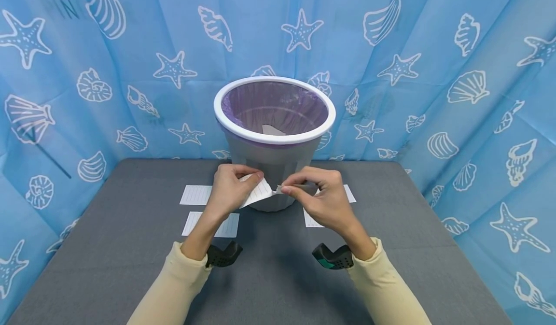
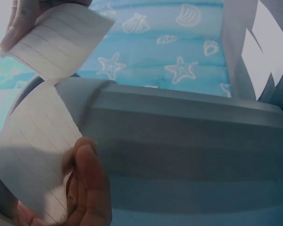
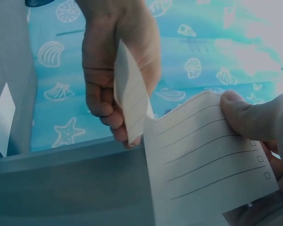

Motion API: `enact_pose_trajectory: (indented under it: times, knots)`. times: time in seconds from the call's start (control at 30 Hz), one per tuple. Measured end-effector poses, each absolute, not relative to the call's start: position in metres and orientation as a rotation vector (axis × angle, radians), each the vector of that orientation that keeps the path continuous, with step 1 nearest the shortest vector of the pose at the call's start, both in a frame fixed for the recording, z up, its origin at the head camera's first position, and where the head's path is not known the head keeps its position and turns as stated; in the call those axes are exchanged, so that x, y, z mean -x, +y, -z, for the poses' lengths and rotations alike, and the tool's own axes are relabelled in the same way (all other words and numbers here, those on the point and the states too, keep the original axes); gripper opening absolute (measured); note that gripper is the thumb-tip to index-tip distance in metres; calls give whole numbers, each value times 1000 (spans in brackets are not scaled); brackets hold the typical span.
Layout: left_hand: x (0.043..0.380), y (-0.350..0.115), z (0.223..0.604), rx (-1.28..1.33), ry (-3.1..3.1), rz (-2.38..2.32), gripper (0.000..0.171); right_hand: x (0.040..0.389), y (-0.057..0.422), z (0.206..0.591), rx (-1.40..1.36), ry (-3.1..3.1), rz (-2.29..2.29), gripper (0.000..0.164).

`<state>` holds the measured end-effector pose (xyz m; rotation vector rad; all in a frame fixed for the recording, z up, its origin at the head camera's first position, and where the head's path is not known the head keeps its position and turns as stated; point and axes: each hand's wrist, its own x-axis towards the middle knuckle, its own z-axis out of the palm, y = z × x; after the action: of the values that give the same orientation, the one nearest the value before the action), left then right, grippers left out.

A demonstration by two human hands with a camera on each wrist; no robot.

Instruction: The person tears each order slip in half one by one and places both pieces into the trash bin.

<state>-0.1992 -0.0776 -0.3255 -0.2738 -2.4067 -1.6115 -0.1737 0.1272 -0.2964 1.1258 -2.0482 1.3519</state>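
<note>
My left hand (image 1: 228, 190) pinches one part of a white lined checklist paper (image 1: 259, 193) between thumb and fingers. The other part is pinched by my right hand (image 1: 323, 198), just to the right. Both parts meet only at a narrow strip between the hands, seen as a tear in the right wrist view, where the paper (image 3: 203, 150) shows ruled lines and small tick boxes. Directly behind the hands stands a grey waste bin (image 1: 273, 158) with a white rim and a purple liner (image 1: 278, 98). Inside it lies a pale paper scrap (image 1: 272, 130).
Flat on the grey table (image 1: 278, 276) lie more lined slips: a back left slip (image 1: 194, 195), a front left slip (image 1: 228, 226), a front right slip (image 1: 312, 219) and a back right slip (image 1: 349, 194). A blue seashell curtain (image 1: 182, 107) hangs behind and beside the table.
</note>
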Motion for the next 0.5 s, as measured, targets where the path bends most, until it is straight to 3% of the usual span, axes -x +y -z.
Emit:
enact_pose_trajectory:
  times: [0.3,0.5]
  knots:
    - [199,-78,328,254,-2395,1640,17,150,127,268,-1133,-2009,-1344,16]
    - [196,-78,325,387,-2316,1650,16,150,131,262,-1148,-1973,-1352,17]
